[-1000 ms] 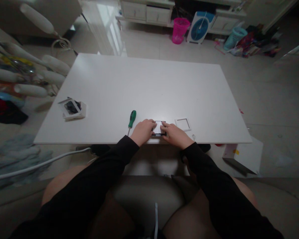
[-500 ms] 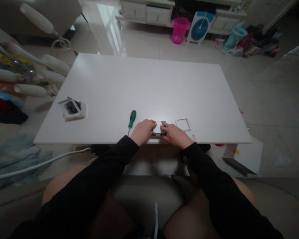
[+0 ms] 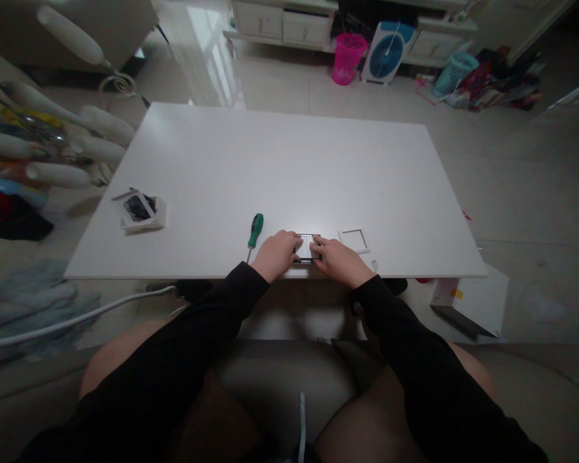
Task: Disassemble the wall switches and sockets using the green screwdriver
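Close to the table's near edge, my left hand [image 3: 280, 251] and my right hand [image 3: 336, 258] grip a small flat white panel with black edges [image 3: 307, 246] from its two sides. The fingers of both hands bend over its top face and cover its left and right ends. What exactly the panel is, I cannot tell. Left of my left hand lies a screwdriver with a green handle [image 3: 256, 229], its shaft pointing toward me. Just beyond my right hand is a thin white square frame [image 3: 354, 241], flat on the table.
An open white box [image 3: 147, 218] with dark contents stands on the white table [image 3: 270, 161] at the left. A tiny pale piece [image 3: 375, 265] lies by my right wrist. Past the table are a pink basket [image 3: 349, 59] and a blue fan [image 3: 386, 54].
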Action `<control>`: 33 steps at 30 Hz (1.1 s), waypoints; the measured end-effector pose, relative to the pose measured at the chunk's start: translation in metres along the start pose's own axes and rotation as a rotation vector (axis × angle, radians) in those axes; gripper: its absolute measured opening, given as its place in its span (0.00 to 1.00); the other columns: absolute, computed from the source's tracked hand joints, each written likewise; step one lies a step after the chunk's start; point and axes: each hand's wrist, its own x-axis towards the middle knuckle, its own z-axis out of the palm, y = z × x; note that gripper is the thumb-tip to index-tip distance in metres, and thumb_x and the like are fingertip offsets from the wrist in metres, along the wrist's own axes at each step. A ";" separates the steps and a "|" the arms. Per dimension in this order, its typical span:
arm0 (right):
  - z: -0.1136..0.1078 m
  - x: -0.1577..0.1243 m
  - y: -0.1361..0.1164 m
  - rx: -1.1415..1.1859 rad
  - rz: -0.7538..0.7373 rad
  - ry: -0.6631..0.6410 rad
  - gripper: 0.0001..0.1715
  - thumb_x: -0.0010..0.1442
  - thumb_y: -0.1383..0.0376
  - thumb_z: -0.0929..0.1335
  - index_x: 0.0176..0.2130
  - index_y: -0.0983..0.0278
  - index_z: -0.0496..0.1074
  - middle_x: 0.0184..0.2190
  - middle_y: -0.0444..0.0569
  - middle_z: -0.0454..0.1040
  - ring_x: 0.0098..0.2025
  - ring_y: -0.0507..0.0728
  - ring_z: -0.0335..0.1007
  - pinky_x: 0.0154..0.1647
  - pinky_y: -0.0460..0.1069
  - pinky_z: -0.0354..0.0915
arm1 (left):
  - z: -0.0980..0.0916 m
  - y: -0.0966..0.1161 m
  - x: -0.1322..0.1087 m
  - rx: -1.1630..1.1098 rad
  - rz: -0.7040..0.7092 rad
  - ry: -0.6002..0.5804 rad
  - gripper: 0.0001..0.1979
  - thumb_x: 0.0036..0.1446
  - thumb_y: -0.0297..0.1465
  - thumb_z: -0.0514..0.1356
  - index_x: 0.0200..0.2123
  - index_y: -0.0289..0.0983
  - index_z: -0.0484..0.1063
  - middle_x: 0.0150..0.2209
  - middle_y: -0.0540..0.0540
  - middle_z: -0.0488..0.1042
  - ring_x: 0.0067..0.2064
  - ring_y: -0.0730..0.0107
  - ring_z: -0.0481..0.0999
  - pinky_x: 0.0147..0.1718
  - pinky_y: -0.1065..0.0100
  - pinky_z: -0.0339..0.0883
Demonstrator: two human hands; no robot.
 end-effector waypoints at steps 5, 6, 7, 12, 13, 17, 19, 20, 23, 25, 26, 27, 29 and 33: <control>-0.003 0.001 -0.004 -0.019 0.069 0.029 0.20 0.75 0.63 0.60 0.53 0.61 0.78 0.68 0.55 0.70 0.57 0.63 0.75 0.55 0.55 0.70 | -0.001 0.001 0.000 -0.010 -0.014 0.001 0.06 0.59 0.26 0.69 0.39 0.38 0.78 0.53 0.41 0.80 0.58 0.53 0.76 0.56 0.57 0.72; -0.004 0.001 -0.005 -0.019 0.084 0.026 0.20 0.75 0.63 0.60 0.53 0.60 0.79 0.68 0.55 0.70 0.58 0.64 0.75 0.55 0.55 0.70 | -0.001 0.001 0.000 -0.011 -0.014 -0.001 0.06 0.59 0.26 0.69 0.39 0.38 0.78 0.52 0.41 0.80 0.57 0.54 0.76 0.56 0.57 0.72; -0.006 0.002 -0.006 -0.017 0.098 0.021 0.20 0.74 0.63 0.60 0.52 0.60 0.79 0.67 0.55 0.70 0.58 0.63 0.74 0.55 0.55 0.70 | -0.001 0.002 0.000 -0.013 -0.018 -0.005 0.05 0.59 0.26 0.69 0.39 0.38 0.78 0.52 0.41 0.80 0.57 0.55 0.76 0.57 0.57 0.72; -0.011 0.003 -0.009 0.005 0.137 0.002 0.20 0.74 0.64 0.61 0.51 0.60 0.81 0.65 0.55 0.72 0.58 0.62 0.74 0.54 0.53 0.68 | -0.003 0.003 0.000 -0.026 -0.046 -0.021 0.05 0.59 0.26 0.69 0.39 0.39 0.78 0.51 0.42 0.79 0.55 0.57 0.76 0.56 0.58 0.71; -0.011 0.004 -0.009 0.007 0.140 0.001 0.20 0.74 0.64 0.61 0.51 0.60 0.81 0.65 0.54 0.72 0.57 0.62 0.74 0.53 0.53 0.68 | -0.003 0.003 0.000 -0.027 -0.047 -0.019 0.05 0.59 0.26 0.69 0.39 0.39 0.78 0.51 0.42 0.79 0.56 0.57 0.76 0.56 0.58 0.72; -0.011 0.005 -0.008 0.018 0.140 0.014 0.19 0.74 0.64 0.62 0.49 0.60 0.82 0.64 0.53 0.74 0.56 0.61 0.75 0.51 0.52 0.67 | -0.003 0.003 -0.001 -0.031 -0.038 -0.012 0.05 0.59 0.26 0.68 0.39 0.38 0.78 0.52 0.41 0.79 0.57 0.54 0.76 0.54 0.57 0.73; -0.010 0.004 -0.008 0.021 0.141 0.024 0.19 0.74 0.64 0.62 0.49 0.60 0.82 0.63 0.53 0.74 0.55 0.61 0.75 0.51 0.52 0.67 | -0.002 0.001 0.000 -0.044 -0.025 -0.014 0.05 0.59 0.25 0.68 0.39 0.37 0.78 0.53 0.40 0.79 0.58 0.53 0.76 0.55 0.56 0.73; -0.009 0.004 -0.007 0.022 0.144 0.027 0.19 0.74 0.64 0.62 0.50 0.60 0.81 0.63 0.53 0.74 0.55 0.61 0.75 0.51 0.52 0.67 | -0.001 -0.001 0.001 -0.056 -0.018 -0.017 0.05 0.59 0.26 0.69 0.39 0.37 0.78 0.54 0.40 0.79 0.58 0.53 0.75 0.56 0.56 0.72; -0.008 0.003 -0.008 0.011 0.147 0.042 0.19 0.74 0.63 0.62 0.50 0.59 0.81 0.63 0.52 0.74 0.55 0.61 0.75 0.49 0.52 0.67 | 0.001 -0.007 0.005 -0.114 0.001 -0.021 0.06 0.58 0.27 0.70 0.39 0.37 0.79 0.55 0.41 0.78 0.59 0.54 0.76 0.59 0.56 0.70; -0.008 0.001 -0.009 0.000 0.149 0.063 0.19 0.74 0.63 0.62 0.49 0.58 0.81 0.62 0.51 0.75 0.55 0.62 0.75 0.47 0.52 0.67 | 0.002 -0.012 0.007 -0.154 -0.007 -0.010 0.09 0.57 0.28 0.71 0.42 0.37 0.79 0.56 0.40 0.78 0.58 0.54 0.77 0.60 0.57 0.70; -0.009 0.001 -0.010 -0.005 0.152 0.076 0.18 0.74 0.63 0.62 0.50 0.58 0.81 0.61 0.51 0.76 0.54 0.62 0.75 0.46 0.52 0.67 | 0.002 -0.013 0.007 -0.166 -0.019 -0.002 0.12 0.57 0.28 0.71 0.45 0.36 0.79 0.56 0.40 0.77 0.58 0.54 0.77 0.61 0.58 0.70; -0.010 0.000 -0.010 -0.010 0.159 0.085 0.17 0.73 0.63 0.63 0.51 0.58 0.80 0.60 0.51 0.77 0.54 0.62 0.75 0.46 0.52 0.67 | 0.002 -0.015 0.007 -0.173 -0.035 0.004 0.16 0.56 0.29 0.72 0.48 0.35 0.79 0.56 0.39 0.77 0.57 0.54 0.77 0.61 0.58 0.70; -0.011 -0.001 -0.009 -0.020 0.188 0.086 0.15 0.71 0.64 0.66 0.53 0.59 0.78 0.57 0.53 0.78 0.53 0.62 0.74 0.45 0.53 0.68 | 0.002 -0.016 0.007 -0.174 -0.069 0.001 0.21 0.56 0.30 0.72 0.53 0.34 0.78 0.57 0.38 0.76 0.57 0.54 0.78 0.60 0.58 0.70; -0.014 -0.001 -0.005 -0.034 0.254 0.047 0.19 0.68 0.61 0.69 0.56 0.62 0.75 0.57 0.57 0.77 0.55 0.65 0.73 0.48 0.54 0.69 | -0.001 -0.016 0.006 -0.170 -0.107 -0.033 0.22 0.57 0.31 0.72 0.55 0.35 0.78 0.56 0.40 0.76 0.55 0.54 0.78 0.59 0.60 0.71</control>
